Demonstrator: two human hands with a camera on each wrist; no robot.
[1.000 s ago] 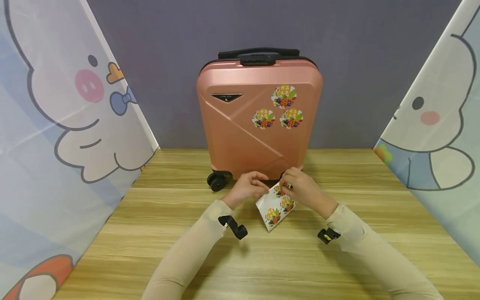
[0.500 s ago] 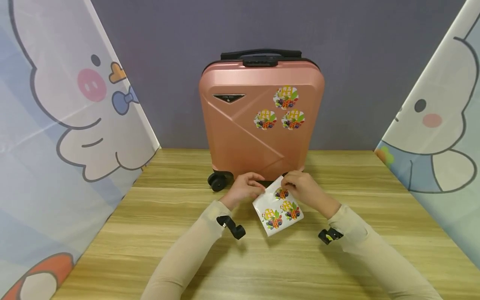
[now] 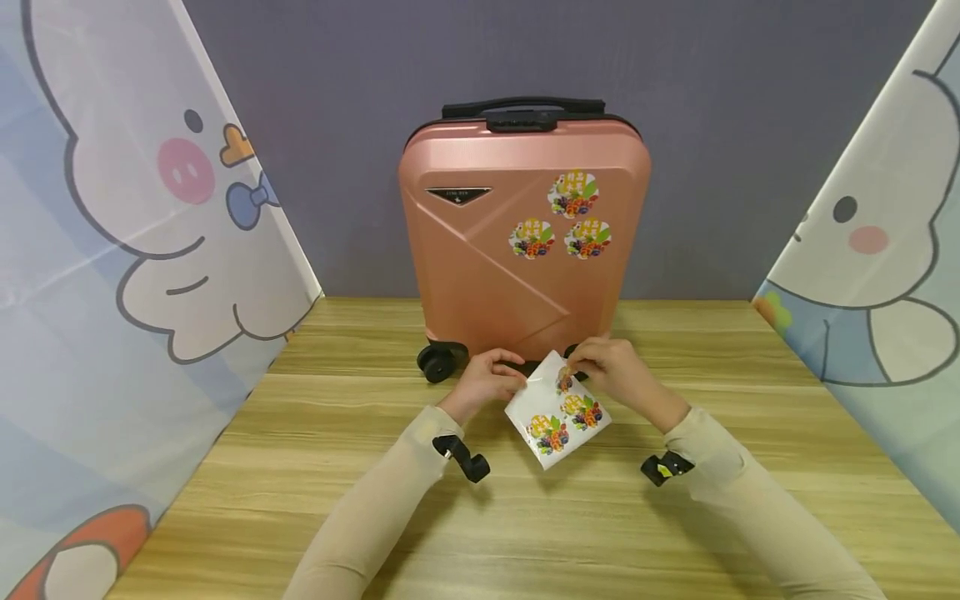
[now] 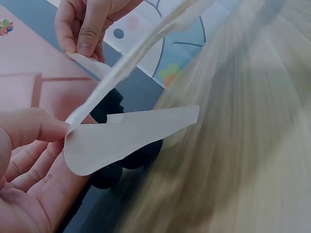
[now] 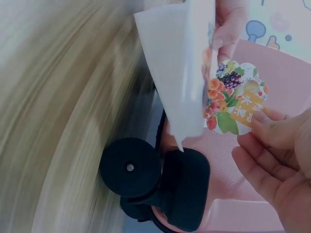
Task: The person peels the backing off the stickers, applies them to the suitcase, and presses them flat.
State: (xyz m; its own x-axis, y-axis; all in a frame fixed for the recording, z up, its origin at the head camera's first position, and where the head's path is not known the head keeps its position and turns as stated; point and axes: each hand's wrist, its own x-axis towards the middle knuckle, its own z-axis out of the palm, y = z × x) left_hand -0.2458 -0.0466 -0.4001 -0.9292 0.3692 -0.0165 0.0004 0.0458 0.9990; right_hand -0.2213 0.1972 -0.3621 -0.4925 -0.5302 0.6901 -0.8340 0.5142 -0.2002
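My left hand point(image 3: 486, 385) pinches the left edge of a white sticker sheet point(image 3: 542, 395) between thumb and fingers. The sheet is bent back on itself in the left wrist view. My right hand point(image 3: 618, 372) pinches a round fruit sticker point(image 5: 234, 104) by its edge, between thumb and forefinger. That sticker stands up from the sheet; its far edge meets the sheet or is hidden behind it. Two more fruit stickers lie on the sheet's lower part. Just behind the hands stands a pink suitcase point(image 3: 495, 287), upright, with three fruit stickers on its upper right front.
A suitcase wheel point(image 3: 437, 363) rests on the wooden table point(image 3: 360, 467) left of my left hand. Cartoon-printed panels flank the table, and a grey wall point(image 3: 337, 150) rises behind. Each sleeve carries a black wrist mount, the right mount point(image 3: 666, 468) low beside the forearm.
The sheet has tilted so more of its face shows. My right hand has shifted slightly right, and the pinched sticker has lifted away from the sheet. The left hand has barely moved.
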